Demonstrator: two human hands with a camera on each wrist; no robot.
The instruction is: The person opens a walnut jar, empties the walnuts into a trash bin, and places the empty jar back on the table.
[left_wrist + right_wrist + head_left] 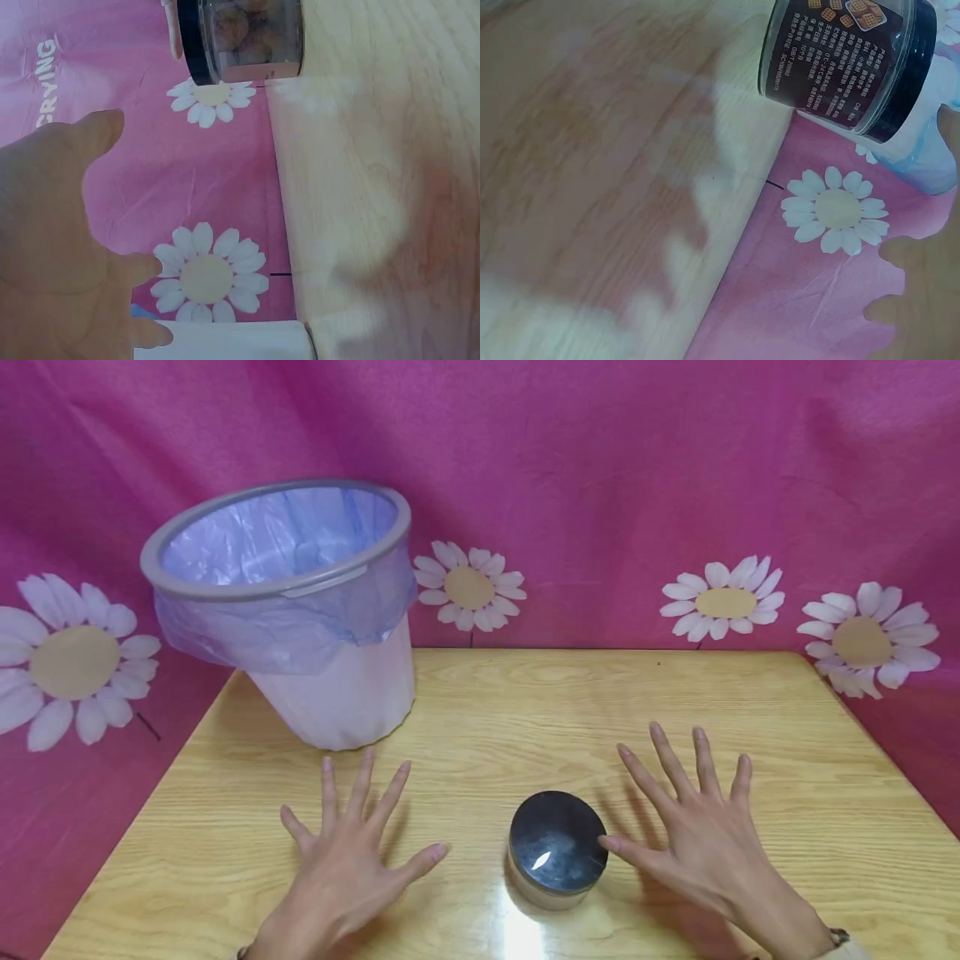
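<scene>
A squat clear jar (558, 852) with a black lid stands upright on the wooden table, between the two hands. Brownish round pieces show through the jar's wall (255, 37) in the left wrist view, and a dark printed label (829, 60) faces the right wrist camera. My left hand (345, 868) hovers palm down over the table left of the jar, fingers spread, holding nothing. On the other side my right hand (705, 843) is spread the same way, its thumb tip overlapping the lid's right edge in the head view.
A white bin (352, 693) with a grey rim and a bluish plastic liner stands at the table's back left. Behind the wooden table (540, 718) hangs a pink cloth (585, 485) printed with white daisies, which also runs down both sides.
</scene>
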